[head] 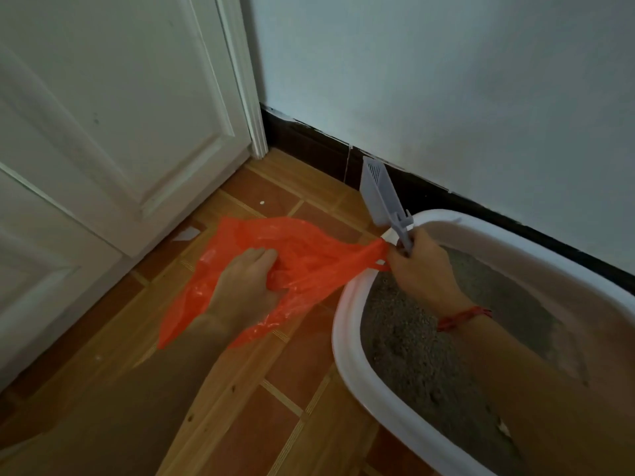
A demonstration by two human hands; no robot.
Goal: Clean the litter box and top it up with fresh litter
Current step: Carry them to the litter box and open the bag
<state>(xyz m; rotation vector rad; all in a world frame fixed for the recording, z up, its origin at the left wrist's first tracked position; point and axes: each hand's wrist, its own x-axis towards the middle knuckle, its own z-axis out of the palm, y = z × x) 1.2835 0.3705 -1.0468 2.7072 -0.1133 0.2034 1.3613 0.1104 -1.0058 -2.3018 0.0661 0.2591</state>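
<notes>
Head view is looking down at a floor corner, where the left hand (245, 280) is bunching a thin, crinkled, glossy orange plastic bag (309, 249), its fingers curled into the film and clamped on a fold. The bag is spreading loosely over the floor (292, 365), just left of the litter box (343, 331), and one of its stretched handle loops is running to the right hand (422, 266). That hand is hovering over the box's near-left end with its fingers wrapped tightly round the handle of a grey-lilac plastic scoop (376, 187); it also seems to be catching the bag's loop, though the exact pinch is hard to make out. The scoop is pointing up and away toward the dark baseboard (309, 142), showing a boxy, slotted blade. A red braided string bracelet (464, 317) is circling the right wrist. The litter box is sitting against the wall (446, 80), an oval tub with a broad, smooth, rounded white rim, and it is holding coarse grey granular litter (405, 331) with an uneven surface. The floor is showing reddish-brown tiles bordered by lighter wood-toned strips. A white panelled door (120, 115) is filling the left side, and a small white scrap (187, 234) is lying on the floor near its bottom edge.
</notes>
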